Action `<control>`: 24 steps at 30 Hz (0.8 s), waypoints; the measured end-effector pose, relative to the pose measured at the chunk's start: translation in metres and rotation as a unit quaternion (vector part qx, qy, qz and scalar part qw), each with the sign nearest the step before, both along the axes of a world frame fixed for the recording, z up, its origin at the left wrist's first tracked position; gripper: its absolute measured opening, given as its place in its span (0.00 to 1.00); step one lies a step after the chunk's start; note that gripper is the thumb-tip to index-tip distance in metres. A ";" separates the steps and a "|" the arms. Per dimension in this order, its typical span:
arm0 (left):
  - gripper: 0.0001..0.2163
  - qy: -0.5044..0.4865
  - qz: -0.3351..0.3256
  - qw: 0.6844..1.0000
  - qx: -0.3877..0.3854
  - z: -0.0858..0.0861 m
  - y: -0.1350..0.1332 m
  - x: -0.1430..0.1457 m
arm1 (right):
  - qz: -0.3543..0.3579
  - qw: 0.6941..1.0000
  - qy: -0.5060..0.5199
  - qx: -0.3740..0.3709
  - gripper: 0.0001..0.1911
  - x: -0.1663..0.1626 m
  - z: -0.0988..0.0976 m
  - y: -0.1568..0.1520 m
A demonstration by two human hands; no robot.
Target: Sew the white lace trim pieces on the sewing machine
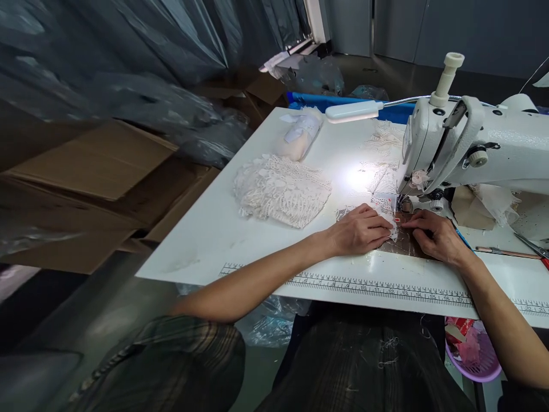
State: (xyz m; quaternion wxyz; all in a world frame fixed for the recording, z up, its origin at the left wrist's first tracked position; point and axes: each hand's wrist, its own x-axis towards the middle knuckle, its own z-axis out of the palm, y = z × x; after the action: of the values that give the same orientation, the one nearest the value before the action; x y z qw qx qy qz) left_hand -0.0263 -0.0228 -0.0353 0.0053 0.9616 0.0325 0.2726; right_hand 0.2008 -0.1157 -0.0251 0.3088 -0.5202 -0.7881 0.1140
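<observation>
My left hand point(362, 230) lies flat with fingers together, pressing a small white lace piece point(383, 207) onto the white sewing table point(214, 234). My right hand point(433, 233) rests beside it, fingers curled and pinching the same lace just in front of the needle area point(402, 201) of the white sewing machine point(476, 149). The fingertips of both hands nearly meet under the presser foot. The lamp point(354, 111) lights the spot brightly.
A pile of white lace point(281, 191) and a wrapped cream roll point(300, 137) lie to the left. Scissors point(532, 246) and a thin rod point(508, 252) lie right. A printed ruler point(386, 287) runs along the front edge. Cardboard boxes point(94, 171) stand left, a purple basket point(474, 357) below.
</observation>
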 end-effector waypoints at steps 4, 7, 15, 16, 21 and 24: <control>0.09 -0.053 -0.001 0.999 0.007 0.000 0.001 0.000 | 0.053 0.998 -0.013 -0.014 0.18 0.000 0.005 -0.002; 0.09 -0.099 0.003 0.995 0.013 -0.001 0.002 0.002 | 0.081 0.996 -0.043 -0.017 0.18 -0.002 0.006 -0.004; 0.10 -0.053 -0.013 0.998 0.035 -0.002 0.000 0.002 | 0.081 0.994 -0.074 -0.014 0.18 -0.005 0.007 -0.005; 0.11 -0.045 -0.013 0.998 0.043 -0.002 0.000 0.002 | 0.084 0.994 -0.073 -0.019 0.18 -0.005 0.007 -0.005; 0.12 0.032 0.011 0.996 0.077 0.002 -0.004 0.000 | 0.048 0.998 -0.041 -0.026 0.19 -0.002 0.004 -0.003; 0.11 0.026 0.009 0.996 0.087 0.003 -0.005 0.000 | -0.012 0.997 -0.073 -0.002 0.21 -0.004 -0.004 -0.001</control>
State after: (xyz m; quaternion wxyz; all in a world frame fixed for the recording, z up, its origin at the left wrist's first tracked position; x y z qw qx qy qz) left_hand -0.0265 -0.0278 -0.0326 -0.0817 0.9648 0.0170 0.2493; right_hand 0.1968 -0.1168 -0.0287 0.2510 -0.5375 -0.8017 0.0736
